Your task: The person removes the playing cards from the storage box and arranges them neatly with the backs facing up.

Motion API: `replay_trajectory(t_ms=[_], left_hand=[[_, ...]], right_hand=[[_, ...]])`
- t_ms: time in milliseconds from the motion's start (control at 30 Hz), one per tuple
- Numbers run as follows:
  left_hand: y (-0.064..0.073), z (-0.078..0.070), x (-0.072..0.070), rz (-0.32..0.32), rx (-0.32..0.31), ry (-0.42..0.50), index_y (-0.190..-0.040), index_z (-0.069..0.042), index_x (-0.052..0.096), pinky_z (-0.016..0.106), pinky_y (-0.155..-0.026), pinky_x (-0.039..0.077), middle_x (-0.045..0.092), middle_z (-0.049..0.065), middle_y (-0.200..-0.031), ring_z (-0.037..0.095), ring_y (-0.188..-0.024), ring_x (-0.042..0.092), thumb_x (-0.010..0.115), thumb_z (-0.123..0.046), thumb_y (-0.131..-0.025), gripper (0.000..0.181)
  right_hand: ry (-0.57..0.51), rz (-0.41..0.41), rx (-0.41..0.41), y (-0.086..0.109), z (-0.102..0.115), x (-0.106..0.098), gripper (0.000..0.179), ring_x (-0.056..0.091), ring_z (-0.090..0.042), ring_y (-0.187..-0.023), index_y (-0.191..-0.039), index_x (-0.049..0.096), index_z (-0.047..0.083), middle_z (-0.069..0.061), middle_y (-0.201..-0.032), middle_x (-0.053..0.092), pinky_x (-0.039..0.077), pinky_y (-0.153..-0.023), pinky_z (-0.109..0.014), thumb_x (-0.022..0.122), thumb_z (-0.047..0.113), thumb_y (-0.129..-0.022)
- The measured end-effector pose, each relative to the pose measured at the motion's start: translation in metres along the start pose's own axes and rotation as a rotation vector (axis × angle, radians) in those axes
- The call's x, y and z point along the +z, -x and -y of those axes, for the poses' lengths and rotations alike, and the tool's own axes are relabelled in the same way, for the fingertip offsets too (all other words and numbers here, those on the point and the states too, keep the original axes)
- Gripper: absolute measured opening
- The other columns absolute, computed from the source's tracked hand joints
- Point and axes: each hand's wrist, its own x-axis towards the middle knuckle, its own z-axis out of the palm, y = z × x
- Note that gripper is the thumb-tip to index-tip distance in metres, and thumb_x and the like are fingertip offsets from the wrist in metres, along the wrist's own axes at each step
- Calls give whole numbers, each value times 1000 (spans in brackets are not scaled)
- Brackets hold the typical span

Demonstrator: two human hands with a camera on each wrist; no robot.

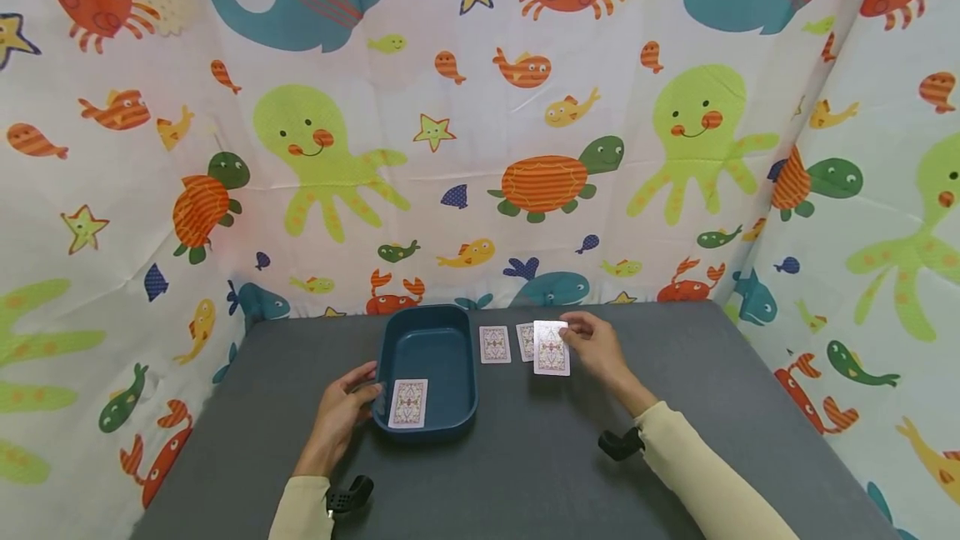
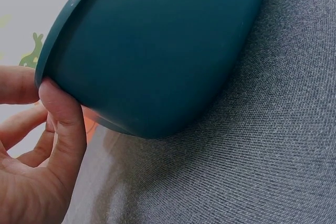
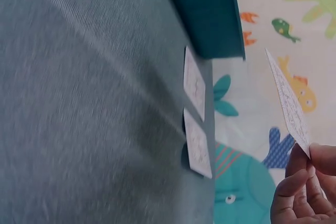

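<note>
A dark blue plastic tray (image 1: 442, 365) stands on the grey table, with one playing card (image 1: 408, 403) face down inside at its near left corner. My left hand (image 1: 339, 413) pinches the tray's left rim between thumb and fingers, plain in the left wrist view. Between thumb and fingers, my right hand (image 1: 600, 352) holds a playing card (image 3: 290, 103) by its edge, raised above the table with its patterned back showing. Two more cards lie face down to the right of the tray: one close to it (image 1: 495, 344), the other (image 1: 524, 343) partly hidden behind the held card.
Grey cloth covers the table (image 1: 517, 473). Behind and at the sides hangs a white curtain (image 1: 465, 173) printed with sea animals. Each wrist wears a black strap device (image 1: 621, 444).
</note>
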Motion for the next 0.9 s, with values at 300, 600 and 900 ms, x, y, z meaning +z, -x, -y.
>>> replay_trajectory(t_ms=[300,600,900], left_hand=[[-1,2,-1,1,-5,10,-139,-14,54,29,-69,49,52,10,-138,16,-94,57,62,-9,-92,48],[0,1,-1,-4,-6,2,-139,-14,54,30,-72,49,52,11,-139,18,-96,56,62,-10,-92,47],[-1,1,-1,-4,-2,-1,-140,-13,53,30,-72,49,52,12,-140,20,-99,55,61,-10,-93,48]], right_hand=[[68,-11,51,-12,-15,-11,26,62,-17,-87,-118,66,9,-14,-105,70,47,-71,-26,66,20,-94],[105,4,61,-24,-25,-17,29,63,-22,-91,-121,65,8,-15,-105,70,46,-72,-28,64,21,-96],[108,21,116,-40,-40,-22,28,65,-25,-98,-123,64,9,-17,-111,70,50,-81,-33,61,22,-97]])
